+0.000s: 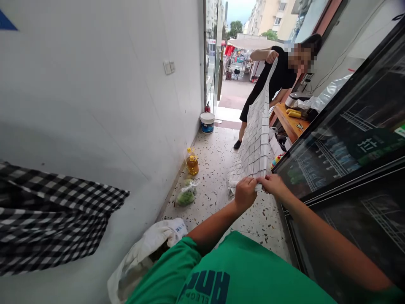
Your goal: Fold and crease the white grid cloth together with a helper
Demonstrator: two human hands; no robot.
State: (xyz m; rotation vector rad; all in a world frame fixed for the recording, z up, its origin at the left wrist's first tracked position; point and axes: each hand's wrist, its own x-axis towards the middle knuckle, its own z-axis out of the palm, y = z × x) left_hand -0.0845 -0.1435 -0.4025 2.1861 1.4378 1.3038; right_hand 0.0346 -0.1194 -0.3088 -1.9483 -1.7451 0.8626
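Looking now at a white cloth (254,139), out at two o'clock! Stretches lengthwise from six to twelve, leaning slightly towards one, up to a co-worker's hand (272,56). Shows thin dark grid lines, hangs creased. Gets pinched at the near end by left hand (246,195) and right hand (272,185), with fingers curled tight.

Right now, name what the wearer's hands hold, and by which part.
The white checked cloth, by its near end, pinched by left hand and right hand.
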